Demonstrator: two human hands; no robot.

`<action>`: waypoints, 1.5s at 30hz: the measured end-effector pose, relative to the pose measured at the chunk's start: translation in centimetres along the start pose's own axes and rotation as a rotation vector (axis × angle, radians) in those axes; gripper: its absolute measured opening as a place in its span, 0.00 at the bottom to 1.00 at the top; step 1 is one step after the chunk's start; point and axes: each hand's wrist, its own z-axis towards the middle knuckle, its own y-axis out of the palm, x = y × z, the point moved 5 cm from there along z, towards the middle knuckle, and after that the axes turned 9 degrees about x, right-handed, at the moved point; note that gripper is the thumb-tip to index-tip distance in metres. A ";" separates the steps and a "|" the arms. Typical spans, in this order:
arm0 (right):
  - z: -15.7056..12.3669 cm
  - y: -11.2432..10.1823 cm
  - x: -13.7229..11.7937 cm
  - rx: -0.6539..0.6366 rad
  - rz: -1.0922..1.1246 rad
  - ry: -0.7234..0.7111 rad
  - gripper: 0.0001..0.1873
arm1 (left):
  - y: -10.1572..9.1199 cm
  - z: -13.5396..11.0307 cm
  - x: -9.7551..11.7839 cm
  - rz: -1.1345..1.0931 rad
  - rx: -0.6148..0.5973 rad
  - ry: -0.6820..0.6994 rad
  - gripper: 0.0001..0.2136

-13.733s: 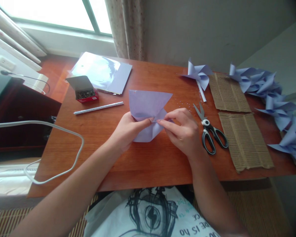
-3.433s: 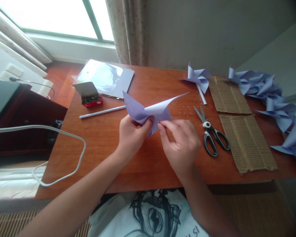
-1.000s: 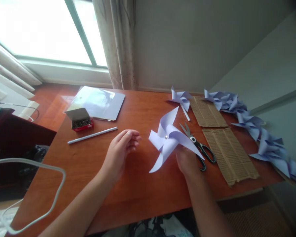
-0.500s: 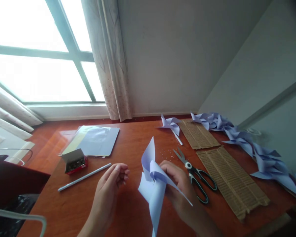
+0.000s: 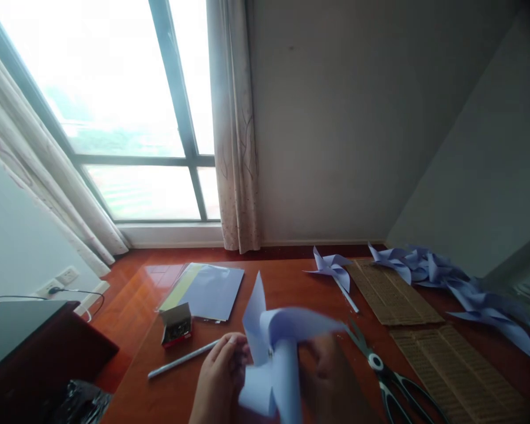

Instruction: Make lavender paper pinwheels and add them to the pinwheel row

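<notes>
A pale lilac paper pinwheel (image 5: pixel 285 365) is upright in front of me, its right blade smeared by motion. Behind its right side is my right hand (image 5: pixel 324 371), blurred, with fingers curled and partly hidden by the paper; it appears to hold the pinwheel from the back. On the other side, my left hand (image 5: pixel 223 374) has its fingers curled in beside the left blades. The paper covers some fingertips, so I cannot tell what they hold, if anything. A pale rolled stick (image 5: pixel 183 359) lies on the table just left of this hand.
Scissors (image 5: pixel 375 362) lie partly open at right, near cardboard pieces (image 5: pixel 395 294). A finished pinwheel (image 5: pixel 331 268) with a stick lies behind, and several more (image 5: pixel 428 268) line the right side. At left stand an open small box (image 5: pixel 176 333) and a paper stack (image 5: pixel 214 291).
My view has tilted up, so the table sits lower. My left hand has come in close to the pinwheel. The pinwheel's blades have turned.
</notes>
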 end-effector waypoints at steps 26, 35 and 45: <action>0.5 -1.0 1.2 0.137 -0.125 -0.278 0.24 | -1.0 1.4 -1.2 -0.029 -0.028 0.038 0.17; 0.8 -0.8 3.9 0.121 -0.122 -0.179 0.19 | -1.6 -0.4 1.4 0.180 0.009 0.439 0.17; 0.5 0.9 6.5 0.179 -0.531 -0.362 0.05 | 0.5 -4.8 2.4 0.507 -0.264 1.041 0.14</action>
